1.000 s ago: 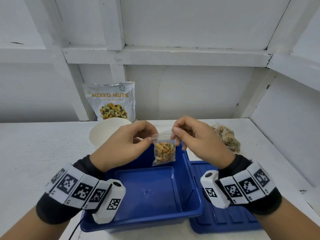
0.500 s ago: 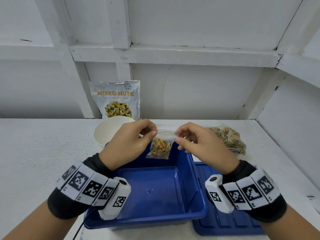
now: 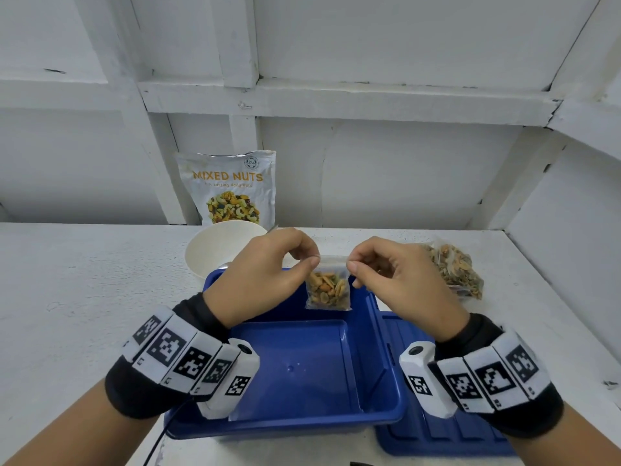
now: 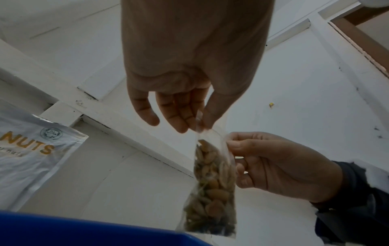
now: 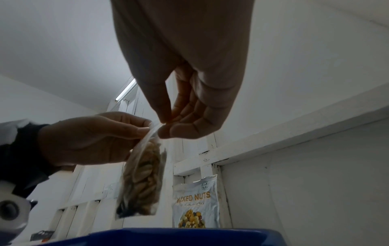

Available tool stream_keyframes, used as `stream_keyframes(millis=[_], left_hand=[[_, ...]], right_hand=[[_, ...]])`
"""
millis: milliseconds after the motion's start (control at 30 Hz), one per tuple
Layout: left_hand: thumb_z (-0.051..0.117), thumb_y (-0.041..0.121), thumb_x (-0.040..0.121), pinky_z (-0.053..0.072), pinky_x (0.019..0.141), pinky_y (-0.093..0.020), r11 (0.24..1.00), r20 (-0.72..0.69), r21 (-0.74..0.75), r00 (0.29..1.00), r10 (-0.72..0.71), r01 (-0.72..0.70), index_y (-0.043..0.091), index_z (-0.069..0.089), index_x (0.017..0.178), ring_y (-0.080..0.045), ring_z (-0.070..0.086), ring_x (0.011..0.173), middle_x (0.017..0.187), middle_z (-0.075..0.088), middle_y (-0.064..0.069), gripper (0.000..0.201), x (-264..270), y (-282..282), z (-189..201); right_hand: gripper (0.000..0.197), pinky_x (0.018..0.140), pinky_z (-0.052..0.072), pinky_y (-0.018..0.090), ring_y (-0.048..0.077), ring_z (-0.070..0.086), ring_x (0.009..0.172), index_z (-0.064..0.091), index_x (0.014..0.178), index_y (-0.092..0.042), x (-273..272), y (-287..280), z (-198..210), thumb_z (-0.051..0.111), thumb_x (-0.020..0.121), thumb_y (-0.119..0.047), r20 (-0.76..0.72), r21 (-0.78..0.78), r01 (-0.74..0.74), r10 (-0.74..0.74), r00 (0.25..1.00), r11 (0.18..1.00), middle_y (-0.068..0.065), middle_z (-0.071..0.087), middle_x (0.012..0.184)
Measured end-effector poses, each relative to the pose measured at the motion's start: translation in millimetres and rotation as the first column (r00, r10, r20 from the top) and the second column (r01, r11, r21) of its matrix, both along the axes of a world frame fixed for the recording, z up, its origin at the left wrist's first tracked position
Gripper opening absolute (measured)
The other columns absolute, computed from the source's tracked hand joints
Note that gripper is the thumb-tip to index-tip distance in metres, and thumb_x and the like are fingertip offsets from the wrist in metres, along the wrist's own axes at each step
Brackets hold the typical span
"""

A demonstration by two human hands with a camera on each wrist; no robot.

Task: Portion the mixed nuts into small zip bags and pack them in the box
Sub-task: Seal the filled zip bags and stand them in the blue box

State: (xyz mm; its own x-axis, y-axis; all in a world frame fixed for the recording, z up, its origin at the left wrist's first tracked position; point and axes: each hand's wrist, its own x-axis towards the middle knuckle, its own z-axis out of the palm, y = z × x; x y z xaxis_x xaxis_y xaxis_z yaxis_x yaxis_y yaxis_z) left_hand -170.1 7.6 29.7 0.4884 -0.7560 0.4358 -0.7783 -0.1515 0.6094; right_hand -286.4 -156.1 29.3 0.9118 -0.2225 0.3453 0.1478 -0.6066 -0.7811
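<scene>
A white table [image 3: 84, 297] runs across the scene, set against a white panelled wall. Toward the left at the back, a white pouch printed "MIXED NUTS" [image 3: 232, 190] stands upright against the wall. Just in front of it sits a cream bowl [image 3: 215, 253], with its near edge just beside the far left corner of the blue box [image 3: 302, 364].

The person's left hand [image 3: 265, 274] comes in from the lower left, wearing a black wrist cuff with white marker blocks. Its thumb and forefinger pinch the top left corner of a small zip bag [image 3: 328, 289]; the other fingers curl loosely behind.

The small zip bag is clear, hangs upright in the air between the two hands, and is filled with mixed nuts to roughly two thirds of its height. It hangs over the far part of the open blue box, with its bottom edge clear of the box floor. The left wrist view shows the bag edge-on, bulging with nuts, held at the top strip by both hands.

The right hand [image 3: 400, 277], with a matching cuff, pinches the bag's top right corner between thumb and forefinger, its remaining fingers curled.

The blue lid [image 3: 437, 442] lies flat on the table, to the right of the box and touching its side. Farther right and back, a larger clear bag of nuts [image 3: 453, 270] rests on the table, near the right hand.
</scene>
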Motion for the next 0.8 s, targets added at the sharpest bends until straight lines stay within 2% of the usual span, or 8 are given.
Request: stream_keyframes(millis=[67,200,233,300,400,533,633,800], left_hand=[[0.048,0.027,0.083,0.037,0.070,-0.009,0.999,0.073,0.032,0.997,0.007,-0.010,0.022,0.055,0.082,-0.002,0.050,0.078,0.075,0.051,0.021,0.008,0.5,-1.4,-2.5],[0.043,0.027,0.085,0.038,0.070,-0.028,0.996,0.132,0.079,0.991,0.024,-0.034,0.025,0.048,0.082,-0.008,0.046,0.075,0.073,0.045,0.021,0.006,-1.2,-3.5,-3.6],[0.044,0.027,0.085,0.039,0.070,-0.028,0.997,0.126,0.075,0.992,0.025,-0.035,0.025,0.048,0.082,-0.010,0.046,0.075,0.073,0.046,0.020,0.006,-1.8,-3.8,-2.8],[0.045,0.030,0.084,0.038,0.070,-0.018,0.998,0.086,0.058,0.996,0.013,-0.019,0.025,0.050,0.082,-0.010,0.049,0.075,0.074,0.049,0.019,0.007,-2.0,-3.9,-1.2],[0.043,0.042,0.080,0.038,0.069,-0.010,0.998,0.039,0.037,0.998,-0.047,0.046,0.027,0.052,0.086,-0.008,0.050,0.079,0.078,0.055,0.014,0.019,-1.4,-3.1,0.0],[0.043,0.043,0.081,0.043,0.070,-0.024,0.997,0.114,0.037,0.990,-0.078,0.074,0.019,0.061,0.084,-0.006,0.049,0.076,0.075,0.050,0.021,0.030,-1.1,-6.2,-1.5],[0.042,0.041,0.082,0.043,0.069,-0.036,0.999,0.170,0.035,0.985,-0.036,0.031,0.023,0.061,0.082,-0.008,0.049,0.076,0.074,0.048,0.025,0.026,-1.1,-7.8,-2.1],[0.042,0.041,0.081,0.040,0.070,-0.033,0.998,0.176,0.045,0.984,-0.043,0.035,0.023,0.061,0.081,-0.007,0.049,0.076,0.074,0.048,0.024,0.025,-3.8,-10.3,-1.5]], right_hand=[[0.020,0.062,0.050,0.016,0.007,0.063,0.067,0.058,0.078,-0.027,0.0,1.4,-2.1,0.060,0.086,-0.008,-0.001,-0.023,0.007,-0.007,1.000,1.000,-0.008,0.064,0.074],[0.006,0.062,0.049,0.019,0.011,0.060,0.070,0.060,0.085,-0.021,0.9,3.2,-5.2,0.060,0.086,-0.015,0.035,-0.060,0.001,0.001,0.999,0.998,-0.007,0.062,0.077],[0.004,0.061,0.046,0.016,0.009,0.058,0.069,0.061,0.083,-0.021,1.1,3.5,-5.2,0.058,0.085,-0.018,0.057,-0.087,0.005,0.000,0.998,0.996,-0.009,0.061,0.075],[0.005,0.059,0.043,0.013,0.007,0.056,0.067,0.061,0.080,-0.019,1.3,3.6,-4.9,0.056,0.083,-0.019,0.098,-0.131,0.015,-0.002,0.995,0.991,-0.013,0.058,0.071],[0.007,0.056,0.041,0.011,0.006,0.054,0.064,0.062,0.078,-0.015,0.7,2.6,-3.7,0.057,0.082,-0.016,0.128,-0.140,0.018,0.000,0.992,0.990,-0.013,0.057,0.067],[0.007,0.056,0.041,0.012,0.007,0.054,0.065,0.062,0.078,-0.014,-0.3,1.7,-4.0,0.057,0.081,-0.016,0.130,-0.152,0.015,0.005,0.991,0.988,-0.013,0.056,0.067],[0.005,0.057,0.039,0.009,0.003,0.053,0.065,0.060,0.081,-0.017,-1.1,3.4,-5.8,0.055,0.082,-0.017,0.109,-0.154,0.011,0.006,0.994,0.988,-0.016,0.053,0.067],[0.005,0.057,0.036,0.005,-0.002,0.051,0.063,0.063,0.082,-0.014,0.1,4.4,-6.1,0.058,0.082,-0.016,0.140,-0.220,0.020,0.011,0.990,0.975,-0.019,0.051,0.066]])
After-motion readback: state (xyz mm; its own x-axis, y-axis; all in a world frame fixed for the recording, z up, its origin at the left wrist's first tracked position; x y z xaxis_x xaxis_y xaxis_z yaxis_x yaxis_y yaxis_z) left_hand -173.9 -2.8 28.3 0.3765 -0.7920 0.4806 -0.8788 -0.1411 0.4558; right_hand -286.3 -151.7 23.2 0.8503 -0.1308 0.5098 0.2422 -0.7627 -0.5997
